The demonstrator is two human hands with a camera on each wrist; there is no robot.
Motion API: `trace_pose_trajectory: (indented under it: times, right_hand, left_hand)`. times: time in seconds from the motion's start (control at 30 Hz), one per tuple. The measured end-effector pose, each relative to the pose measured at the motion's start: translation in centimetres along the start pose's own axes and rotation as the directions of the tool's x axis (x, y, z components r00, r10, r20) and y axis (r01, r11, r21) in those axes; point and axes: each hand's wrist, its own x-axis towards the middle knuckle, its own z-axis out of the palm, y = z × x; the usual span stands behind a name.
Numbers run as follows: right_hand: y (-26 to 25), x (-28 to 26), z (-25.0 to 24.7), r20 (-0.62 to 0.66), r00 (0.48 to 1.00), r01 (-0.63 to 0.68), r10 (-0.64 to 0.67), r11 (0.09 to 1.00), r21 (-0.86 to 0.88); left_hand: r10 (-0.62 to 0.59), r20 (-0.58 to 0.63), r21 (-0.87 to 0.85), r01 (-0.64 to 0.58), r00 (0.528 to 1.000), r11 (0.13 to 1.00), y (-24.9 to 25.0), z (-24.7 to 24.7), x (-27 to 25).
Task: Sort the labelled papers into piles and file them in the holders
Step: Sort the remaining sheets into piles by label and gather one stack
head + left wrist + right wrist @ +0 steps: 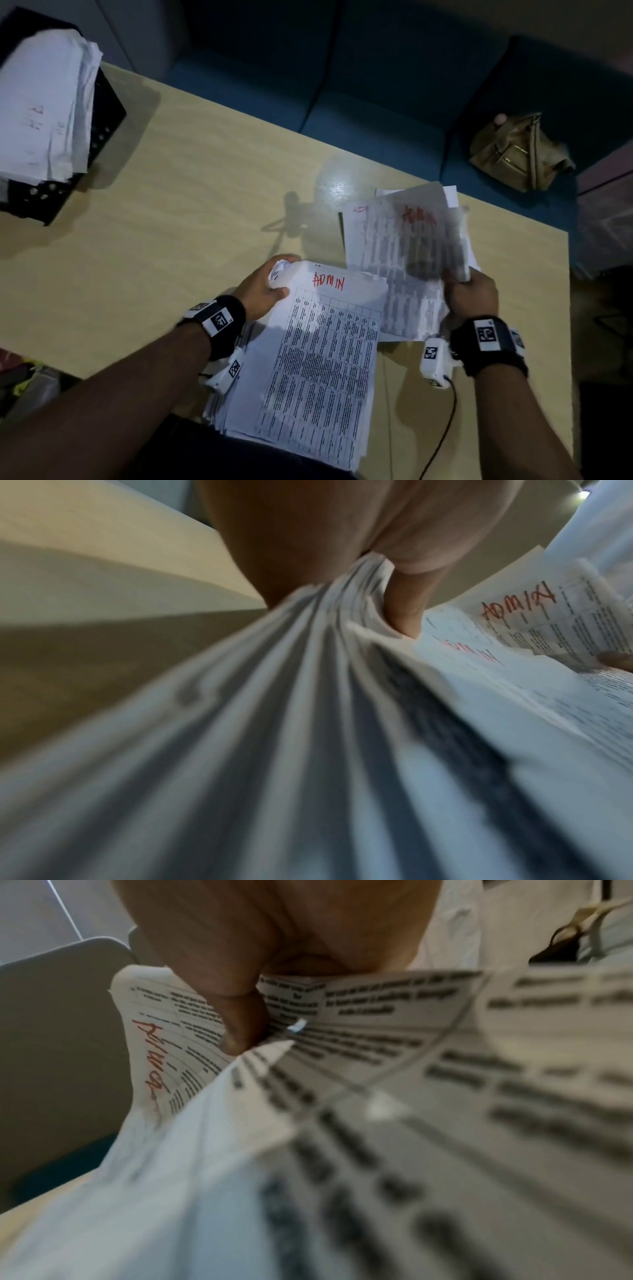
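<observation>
Papers (pixel 318 359) stack gripped by left hand (pixel 263 291); right hand (pixel 471 294) pinches ADMIN sheet (pixel 407 240).

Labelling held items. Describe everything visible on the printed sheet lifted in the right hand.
The white printed sheet carries a dense black text table with ADMIN handwritten in red near its top. It is thin paper, bowed and motion-blurred, raised off the pale wooden table. The right hand pinches its lower edge, thumb on the printed face.
</observation>
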Motion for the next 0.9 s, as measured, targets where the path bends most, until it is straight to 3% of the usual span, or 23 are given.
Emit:
trace_pose_trajectory:
  times: [0.17,0.37,0.47,0.6,0.73,0.9]
  right_hand:
    - [1.7,1.8,-3.3,-0.110,0.985,-0.105,0.129,0.975,0.198]
    - [1.5,-0.2,-3.1,-0.176,0.971,-0.031,0.161,0.818,0.575]
    - [0.8,-0.9,-2.1,-0.222,0.963,0.008,0.152,0.810,0.587]
    - [-1.7,-2.6,0.2,-0.066,0.997,0.001,0.034,0.882,0.471]
    - [-3.0,-5.1,3.0,0.071,0.996,0.028,-0.059,0.926,0.378]
    - [-2.3,-8.4,7.5,0.349,0.935,0.012,-0.069,0.987,0.163]
  left_hand:
    - [0.016,0.006,-0.001,-0.016,1.000,1.000,0.1,-0.2,0.0]
    - [-0.001,-0.132,-0.055,-0.007,0.991,0.998,0.3,-1.5,0.6]
    - [-0.054,-0.119,-0.103,0.041,0.991,0.994,0.8,-1.8,0.8]
    - [-0.067,-0.134,-0.186,0.041,0.989,0.982,0.8,-1.8,0.9]
    - [-0.106,-0.154,-0.222,0.070,0.982,0.972,1.5,-1.5,0.4]
    - [0.007,-0.159,-0.259,-0.049,0.987,0.965,1.6,-1.8,0.4]
